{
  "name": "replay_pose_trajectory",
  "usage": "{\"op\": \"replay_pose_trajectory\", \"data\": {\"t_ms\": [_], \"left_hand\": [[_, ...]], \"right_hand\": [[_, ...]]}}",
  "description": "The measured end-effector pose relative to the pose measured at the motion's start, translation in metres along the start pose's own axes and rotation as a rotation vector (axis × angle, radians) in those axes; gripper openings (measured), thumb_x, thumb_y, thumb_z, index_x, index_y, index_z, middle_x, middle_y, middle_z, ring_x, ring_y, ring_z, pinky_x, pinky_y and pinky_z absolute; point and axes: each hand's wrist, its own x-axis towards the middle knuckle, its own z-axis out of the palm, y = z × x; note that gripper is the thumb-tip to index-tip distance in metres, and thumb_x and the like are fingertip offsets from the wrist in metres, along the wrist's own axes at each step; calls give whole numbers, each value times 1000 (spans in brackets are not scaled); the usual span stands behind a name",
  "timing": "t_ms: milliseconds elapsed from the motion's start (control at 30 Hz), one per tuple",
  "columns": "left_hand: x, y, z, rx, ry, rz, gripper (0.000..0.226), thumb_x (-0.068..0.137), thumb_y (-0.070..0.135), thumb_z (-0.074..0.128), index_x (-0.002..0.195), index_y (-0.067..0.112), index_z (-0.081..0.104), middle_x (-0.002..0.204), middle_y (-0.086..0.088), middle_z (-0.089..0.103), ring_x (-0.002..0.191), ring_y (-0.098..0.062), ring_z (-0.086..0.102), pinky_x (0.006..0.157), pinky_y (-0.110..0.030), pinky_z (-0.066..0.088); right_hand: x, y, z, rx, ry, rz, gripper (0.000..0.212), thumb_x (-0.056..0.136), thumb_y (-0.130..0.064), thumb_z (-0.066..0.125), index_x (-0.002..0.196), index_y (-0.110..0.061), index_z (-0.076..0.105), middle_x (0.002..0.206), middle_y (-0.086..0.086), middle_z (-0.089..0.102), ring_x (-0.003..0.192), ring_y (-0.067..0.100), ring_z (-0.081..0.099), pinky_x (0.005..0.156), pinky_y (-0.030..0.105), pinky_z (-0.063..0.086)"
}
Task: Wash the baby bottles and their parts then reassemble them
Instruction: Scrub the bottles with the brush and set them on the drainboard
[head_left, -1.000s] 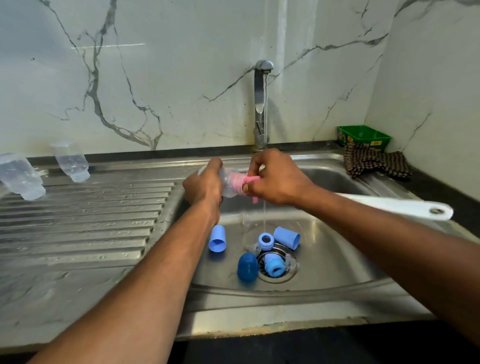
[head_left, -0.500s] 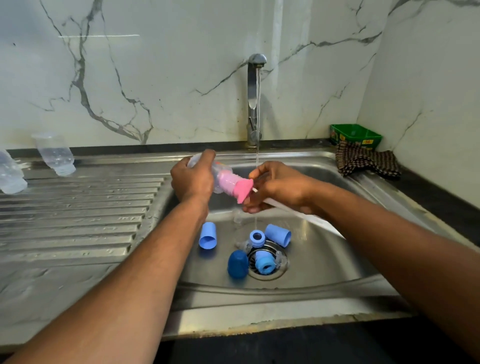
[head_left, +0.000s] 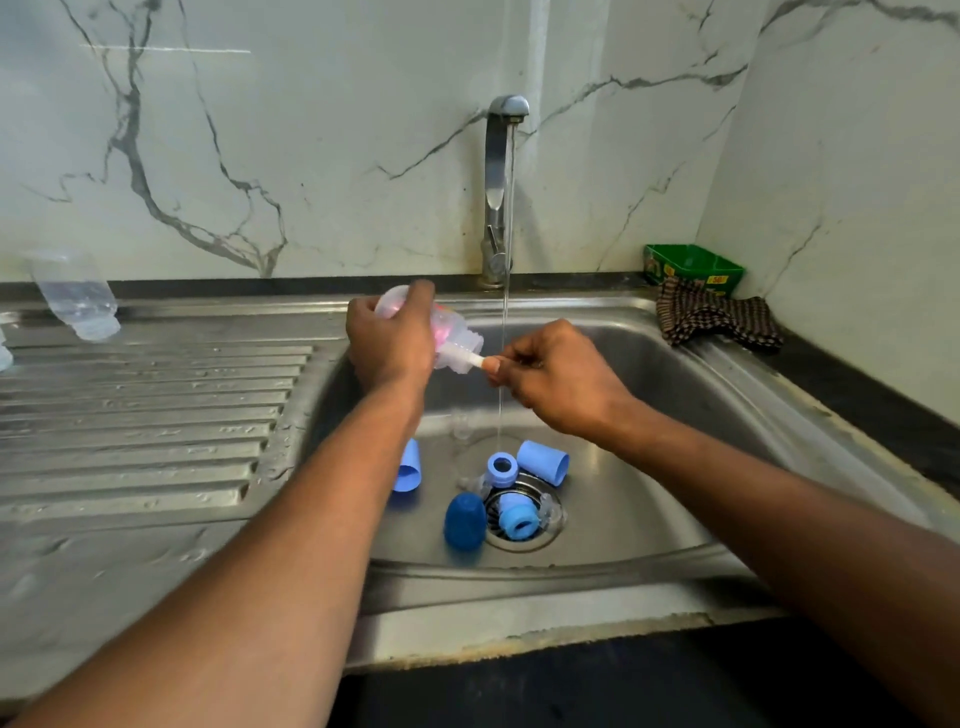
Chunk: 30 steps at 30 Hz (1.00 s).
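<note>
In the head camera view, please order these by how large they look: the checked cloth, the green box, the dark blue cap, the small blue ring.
Largest to smallest:
1. checked cloth
2. green box, partly hidden by the cloth
3. dark blue cap
4. small blue ring
The cap lies nearer the camera than the box, so places 2 and 3 are unsure.

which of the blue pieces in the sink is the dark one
The dark blue dome-shaped cap, standing just left of the drain. The other blue pieces, such as the cap lying beyond the drain, are all a much lighter blue.
</note>
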Motion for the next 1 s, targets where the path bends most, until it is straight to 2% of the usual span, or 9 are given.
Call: {"op": "replay_pose_trajectory", "data": {"t_ms": [200,367,467,600,667,767,833,933,1000], "left_hand": [[-6,2,12,-178,-291,79,26,94,38,64,78,21,51,80,-1,59,74,-18,55,69,-31,45],[-11,5,7,-211,-487,25,12,103,31,48,104,33,60,109,8,61,99,-13,55,79,-37,50],[-13,2,7,-72,-445,31,27,101,14,48,118,33,59,108,13,58,101,-11,50,79,-33,46],[-16,14,18,-119,-250,-175,22,99,33,48,116,26,61,104,7,55,97,-18,52,78,-34,47],[-20,16,27,-98,-231,-257,27,95,47,56,107,23,62,103,0,61,90,-21,60,72,-34,51],[-28,0,41,-76,-190,-242,36,82,46,75,85,19,51,97,-8,69,80,-26,70,58,-34,58],[-29,-15,48,-97,-222,-254,36,83,42,76,88,17,50,105,-13,70,84,-31,72,64,-42,62],[-23,-18,51,-182,-345,-278,22,95,37,62,105,20,53,119,-15,65,96,-35,70,71,-49,61],[-19,-17,51,-223,-399,-274,23,100,35,53,118,22,53,125,-12,61,100,-35,69,68,-46,62]], "right_hand": [[-6,12,-15,427,-58,228,30,101,-27,55,84,-7,70,54,0,40,34,2,26,35,16,18],[-8,12,-32,794,-146,387,31,106,-26,39,84,-15,58,49,-6,29,35,3,19,32,13,12],[-4,31,-39,635,-82,288,32,104,-29,47,83,-12,63,52,-2,39,35,5,24,35,14,17],[-1,44,-35,417,-4,212,21,97,-18,62,78,-9,65,63,8,63,40,8,47,40,21,40],[0,48,-32,325,35,197,18,91,-15,70,75,-13,65,66,9,67,45,10,53,46,24,46],[4,53,-29,-2,162,141,23,87,-27,74,67,-22,64,68,2,67,59,14,58,58,27,46],[4,56,-26,-142,205,137,19,88,-31,71,71,-24,66,78,3,68,73,21,62,66,31,49],[11,52,-19,-59,154,171,17,93,-30,64,85,-17,74,82,8,70,79,27,66,74,40,56],[13,46,-15,138,102,223,22,96,-24,60,84,-12,74,69,8,64,65,23,59,63,37,51]]}}
